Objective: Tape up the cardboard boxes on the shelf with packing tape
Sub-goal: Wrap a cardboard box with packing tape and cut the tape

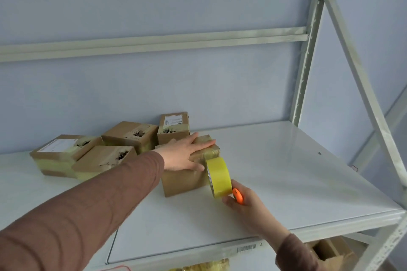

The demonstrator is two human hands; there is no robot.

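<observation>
Brown sleeve (72, 211) fills the lower left corner, nearest the lens, and runs up to the left hand (185, 154). That hand is laid flat on top of a cardboard box (182, 179), with its fingers straight and spread across the lid toward the right and the thumb lying along the box's front upper edge. Nothing is gripped by it; the box is only pressed down.

Yellow packing tape roll (218, 177) is seen standing on edge against the right front corner of this box, touching it. Below the roll, the right hand (248, 209) is curled around an orange cutter (238, 196), which is held just beside the roll's lower edge; whether the cutter touches the tape cannot be told.

The box is set on a white metal shelf (286, 171), near its middle. Behind and to the left of it, four more cardboard boxes are gathered: a flat labelled one (59, 146) at far left, one (103, 157) just in front of it, one (130, 133) behind that, and an upright one (174, 125) at the back bearing a printed label. Pale tape is seen on several of them, and torn patches are seen on their tops.

A barcode sticker (246, 248) is fixed to the shelf's front edge. A grey upright post (306, 68) is seen at the right rear corner.
</observation>
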